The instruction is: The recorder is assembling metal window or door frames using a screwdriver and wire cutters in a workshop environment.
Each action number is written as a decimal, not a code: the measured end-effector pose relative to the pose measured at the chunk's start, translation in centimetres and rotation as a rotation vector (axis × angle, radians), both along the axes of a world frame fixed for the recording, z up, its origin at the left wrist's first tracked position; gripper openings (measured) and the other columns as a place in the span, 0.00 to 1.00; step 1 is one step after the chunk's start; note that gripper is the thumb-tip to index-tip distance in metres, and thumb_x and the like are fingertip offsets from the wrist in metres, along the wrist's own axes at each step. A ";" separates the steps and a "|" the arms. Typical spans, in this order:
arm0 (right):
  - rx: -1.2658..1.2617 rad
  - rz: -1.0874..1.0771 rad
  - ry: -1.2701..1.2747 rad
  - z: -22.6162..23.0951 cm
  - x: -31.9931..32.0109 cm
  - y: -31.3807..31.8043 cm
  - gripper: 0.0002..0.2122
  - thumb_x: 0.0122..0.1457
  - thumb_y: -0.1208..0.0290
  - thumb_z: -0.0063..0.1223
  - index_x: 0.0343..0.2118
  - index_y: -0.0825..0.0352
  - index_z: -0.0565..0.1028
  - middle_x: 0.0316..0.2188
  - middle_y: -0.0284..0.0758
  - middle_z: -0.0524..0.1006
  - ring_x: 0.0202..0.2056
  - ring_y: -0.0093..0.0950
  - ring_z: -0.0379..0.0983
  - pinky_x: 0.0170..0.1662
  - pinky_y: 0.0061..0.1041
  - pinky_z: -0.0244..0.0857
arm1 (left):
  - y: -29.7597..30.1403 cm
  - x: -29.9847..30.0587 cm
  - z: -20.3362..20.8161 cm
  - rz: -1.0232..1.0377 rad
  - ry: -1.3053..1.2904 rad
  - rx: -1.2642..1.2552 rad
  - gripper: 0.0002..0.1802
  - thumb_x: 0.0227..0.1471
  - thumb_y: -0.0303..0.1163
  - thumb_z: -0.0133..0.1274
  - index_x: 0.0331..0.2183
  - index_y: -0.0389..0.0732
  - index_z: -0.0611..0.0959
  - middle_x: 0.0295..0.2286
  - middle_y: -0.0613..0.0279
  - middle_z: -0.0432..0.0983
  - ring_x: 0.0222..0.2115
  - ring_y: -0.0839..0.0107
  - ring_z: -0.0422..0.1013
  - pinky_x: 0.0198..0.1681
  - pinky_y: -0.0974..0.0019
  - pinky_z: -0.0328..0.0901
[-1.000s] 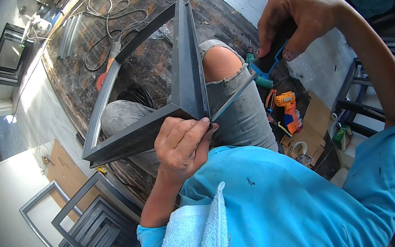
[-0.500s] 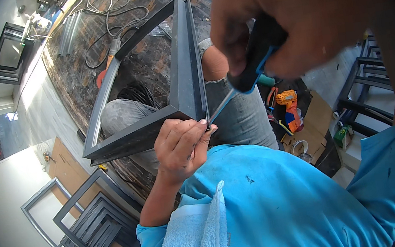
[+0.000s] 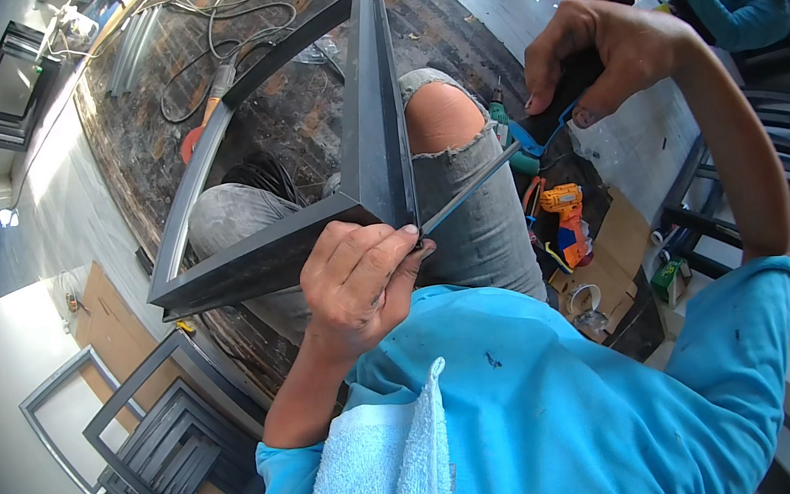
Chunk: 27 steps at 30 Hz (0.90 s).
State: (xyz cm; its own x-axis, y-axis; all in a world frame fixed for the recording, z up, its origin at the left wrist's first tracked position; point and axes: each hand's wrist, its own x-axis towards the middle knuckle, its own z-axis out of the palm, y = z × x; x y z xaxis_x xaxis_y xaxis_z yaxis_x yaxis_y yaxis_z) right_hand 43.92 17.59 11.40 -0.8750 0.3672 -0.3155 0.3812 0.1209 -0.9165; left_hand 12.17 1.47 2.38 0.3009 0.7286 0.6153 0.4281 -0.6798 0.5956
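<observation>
Squarely centered at mid-picture on a dark frame [image 3: 366, 130], tilted over gray jeans [image 3: 491, 249]. Gripped at its lower corner by the left hand [image 3: 354, 278], fingers curled closed. Met near there by a screwdriver [image 3: 473, 188], clasped at its far end by the right hand [image 3: 624, 43], raised right of center. Flanked farther right by an orange-and-blue tool [image 3: 567, 223]; surrounded by looping cable [image 3: 219, 11] at upper left, stacked frames [image 3: 97, 425] at lower left and a co-worker [image 3: 735, 7] in blue at upper right.

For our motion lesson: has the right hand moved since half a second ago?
Yes: the right hand has moved rightward, clear of the green tool it partly covered.
</observation>
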 end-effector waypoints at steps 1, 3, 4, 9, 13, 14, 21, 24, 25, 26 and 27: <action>-0.041 -0.020 -0.030 -0.5 0.3 0.0 0.18 0.45 0.81 0.68 0.42 0.71 0.81 0.38 0.38 0.83 0.39 0.25 0.81 0.49 0.23 0.72 | 0.0 0.0 0.1 -0.005 -0.002 -0.001 0.17 0.37 0.20 0.71 0.33 0.38 0.84 0.27 0.62 0.79 0.25 0.66 0.72 0.28 0.65 0.67; -0.057 -0.007 0.006 -1.8 0.6 0.3 0.18 0.45 0.81 0.69 0.42 0.71 0.81 0.38 0.38 0.83 0.40 0.25 0.80 0.49 0.22 0.72 | -0.1 0.1 0.1 -0.002 -0.007 -0.003 0.17 0.37 0.20 0.71 0.33 0.38 0.84 0.27 0.62 0.79 0.25 0.66 0.72 0.28 0.65 0.67; -0.071 -0.002 0.046 -2.3 0.8 0.6 0.18 0.45 0.80 0.69 0.42 0.70 0.81 0.38 0.37 0.83 0.40 0.24 0.80 0.49 0.22 0.72 | -0.1 0.1 0.1 -0.006 -0.008 -0.002 0.16 0.37 0.21 0.71 0.33 0.38 0.84 0.27 0.62 0.79 0.25 0.66 0.72 0.28 0.65 0.67; -0.104 -0.018 0.028 -2.9 0.5 1.2 0.18 0.40 0.79 0.71 0.38 0.70 0.83 0.37 0.38 0.83 0.40 0.28 0.79 0.49 0.26 0.71 | 0.0 0.2 0.0 -0.009 -0.009 -0.004 0.16 0.38 0.22 0.71 0.33 0.38 0.84 0.27 0.62 0.79 0.26 0.66 0.72 0.28 0.66 0.67; 0.044 -0.052 -0.062 0.9 -0.6 0.4 0.17 0.34 0.79 0.70 0.33 0.69 0.83 0.36 0.40 0.82 0.38 0.31 0.79 0.46 0.30 0.72 | 0.0 0.1 0.2 -0.007 0.008 -0.007 0.15 0.39 0.22 0.71 0.33 0.38 0.85 0.27 0.63 0.79 0.26 0.67 0.72 0.28 0.66 0.67; 0.147 -0.028 -0.058 2.6 -0.9 -0.2 0.16 0.34 0.79 0.69 0.32 0.69 0.83 0.35 0.40 0.81 0.37 0.31 0.79 0.44 0.30 0.73 | 0.1 0.1 0.2 -0.013 0.016 -0.006 0.15 0.39 0.23 0.71 0.33 0.38 0.85 0.27 0.63 0.79 0.26 0.68 0.72 0.28 0.67 0.67; 0.416 0.018 0.016 7.0 -4.0 -1.6 0.19 0.37 0.83 0.67 0.36 0.71 0.76 0.34 0.39 0.82 0.36 0.34 0.82 0.41 0.29 0.75 | 0.1 0.2 -0.4 -0.010 0.014 -0.014 0.15 0.40 0.22 0.71 0.34 0.38 0.84 0.26 0.64 0.78 0.26 0.69 0.72 0.28 0.67 0.67; 0.454 -0.197 0.184 5.3 -4.1 -3.8 0.21 0.38 0.83 0.67 0.38 0.69 0.73 0.33 0.39 0.82 0.36 0.34 0.83 0.40 0.27 0.75 | 0.2 0.2 -0.3 -0.010 0.018 -0.004 0.15 0.40 0.22 0.70 0.34 0.37 0.84 0.26 0.64 0.78 0.27 0.69 0.72 0.29 0.67 0.67; 0.460 -0.204 0.181 6.5 -4.1 -3.7 0.21 0.38 0.83 0.67 0.38 0.69 0.73 0.33 0.39 0.82 0.36 0.34 0.83 0.40 0.27 0.75 | 0.4 0.5 -0.3 -0.021 0.009 0.001 0.15 0.40 0.21 0.70 0.33 0.37 0.84 0.26 0.64 0.78 0.27 0.69 0.72 0.29 0.67 0.67; 0.607 -0.025 0.078 8.3 -4.6 -3.4 0.20 0.38 0.82 0.67 0.38 0.68 0.75 0.33 0.38 0.82 0.35 0.32 0.82 0.39 0.26 0.74 | 0.1 0.5 -0.2 -0.020 0.011 -0.002 0.15 0.40 0.20 0.70 0.33 0.37 0.84 0.26 0.64 0.78 0.27 0.68 0.72 0.29 0.67 0.67; 0.753 0.154 -0.027 9.5 -5.2 -3.3 0.18 0.39 0.81 0.67 0.37 0.67 0.76 0.33 0.38 0.82 0.33 0.31 0.82 0.38 0.26 0.74 | 0.0 0.6 -0.1 -0.015 0.022 -0.004 0.15 0.40 0.20 0.70 0.33 0.37 0.84 0.26 0.64 0.78 0.27 0.68 0.72 0.29 0.67 0.67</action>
State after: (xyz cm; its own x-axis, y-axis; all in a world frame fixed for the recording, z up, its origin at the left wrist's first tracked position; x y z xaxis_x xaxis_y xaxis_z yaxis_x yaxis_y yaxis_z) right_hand 38.70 14.34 20.87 -0.9292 0.3661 -0.0507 0.3307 0.7623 -0.5563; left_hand 12.73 1.44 2.28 0.3255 0.7261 0.6056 0.4311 -0.6840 0.5885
